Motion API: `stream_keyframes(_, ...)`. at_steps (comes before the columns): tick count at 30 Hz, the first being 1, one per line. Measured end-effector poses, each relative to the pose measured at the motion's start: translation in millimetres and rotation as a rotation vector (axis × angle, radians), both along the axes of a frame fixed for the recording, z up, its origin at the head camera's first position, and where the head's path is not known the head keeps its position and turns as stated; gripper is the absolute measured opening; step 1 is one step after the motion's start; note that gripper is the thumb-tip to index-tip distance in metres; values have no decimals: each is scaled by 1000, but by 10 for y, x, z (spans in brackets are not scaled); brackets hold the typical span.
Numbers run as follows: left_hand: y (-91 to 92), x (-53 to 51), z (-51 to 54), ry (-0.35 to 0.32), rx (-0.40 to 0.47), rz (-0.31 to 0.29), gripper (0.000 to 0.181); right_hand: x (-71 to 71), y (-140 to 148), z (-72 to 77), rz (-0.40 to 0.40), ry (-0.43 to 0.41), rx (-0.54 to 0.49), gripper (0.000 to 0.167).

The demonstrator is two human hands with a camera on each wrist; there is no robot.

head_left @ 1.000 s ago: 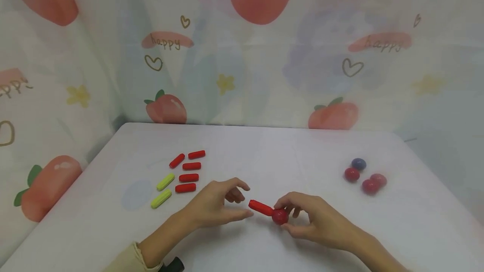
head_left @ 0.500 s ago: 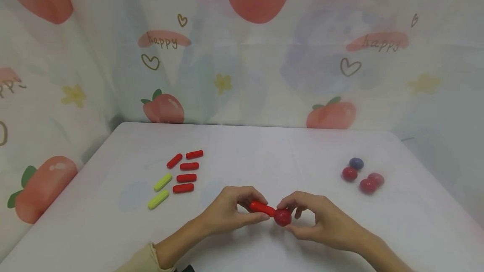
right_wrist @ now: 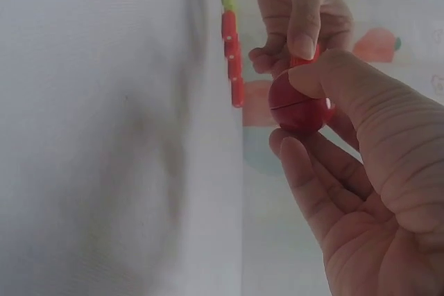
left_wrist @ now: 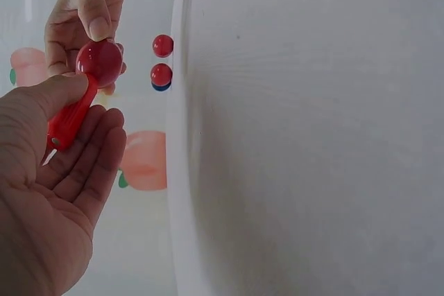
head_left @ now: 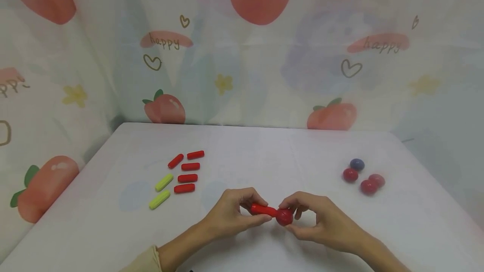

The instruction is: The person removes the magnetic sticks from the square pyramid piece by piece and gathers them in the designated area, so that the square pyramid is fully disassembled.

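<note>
In the head view, my left hand pinches a short red plastic handle between thumb and fingers. The handle's narrow end meets a glossy red ball, and together they look like a small maraca. Thumb and fingertips of my right hand hold that ball from the right. A seam line runs across the ball in the right wrist view. In the left wrist view, a small hole shows at the wide end of the handle. Whether the two parts are locked together I cannot tell.
On the white table, several loose red handles lie at the left, beside two yellow-green handles. At the right sit a blue ball, a red ball and more reddish balls. A fruit-printed curtain hangs behind.
My left hand has moved right from beside the handle and now grips it. My right hand has kept hold of the ball, and the handle lies nearer level.
</note>
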State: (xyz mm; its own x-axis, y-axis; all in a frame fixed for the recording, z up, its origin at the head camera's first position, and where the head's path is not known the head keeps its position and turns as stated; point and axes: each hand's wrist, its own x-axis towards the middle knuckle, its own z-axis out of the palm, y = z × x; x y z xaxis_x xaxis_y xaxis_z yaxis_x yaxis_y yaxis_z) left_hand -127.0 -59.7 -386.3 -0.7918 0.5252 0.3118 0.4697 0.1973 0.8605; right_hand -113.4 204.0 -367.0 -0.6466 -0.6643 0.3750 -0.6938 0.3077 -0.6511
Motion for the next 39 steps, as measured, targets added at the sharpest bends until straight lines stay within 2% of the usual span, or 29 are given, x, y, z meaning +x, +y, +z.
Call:
stream_keyframes(4, 5, -15, -7, 8, -32, 38, 16, 55, -51, 27, 48, -23, -19, 40)
stream_keyframes(6, -29, -20, -4, 8, -56, 60, 18, 72, -62, 41, 71, 2, -20, 42)
stream_keyframes(9, -156, -11, 9, 11, -104, 109, 21, 65, -7, 47, 47, 52, 2, 45)
stream_keyframes(12, -353, 17, 27, 18, -160, 188, 23, 55, 119, 24, -17, 57, 29, 48)
stream_keyframes(15, -577, 65, 49, 26, -241, 294, 25, 43, 262, -12, -78, 72, 39, 49)
stream_keyframes(19, -872, 152, 94, -35, -317, 445, 27, -3, 448, -53, -172, 113, 51, 48)
stream_keyframes(21, -1003, 195, 114, -76, -333, 512, 30, -35, 556, -46, -263, 88, 90, 46)
stream_keyframes(24, -1161, 232, 131, -109, -376, 569, 32, -96, 730, -21, -425, 36, 185, 44)
stream_keyframes(27, -1256, 227, 124, -98, -481, 594, 34, -163, 895, 3, -575, -46, 299, 46)
stream_keyframes(31, -1304, 182, 100, -51, -616, 587, 34, -231, 1048, 11, -697, -140, 414, 50)
stream_keyframes(39, -1324, 100, 96, -5, -686, 549, 32, -308, 1101, -6, -760, -198, 472, 45)
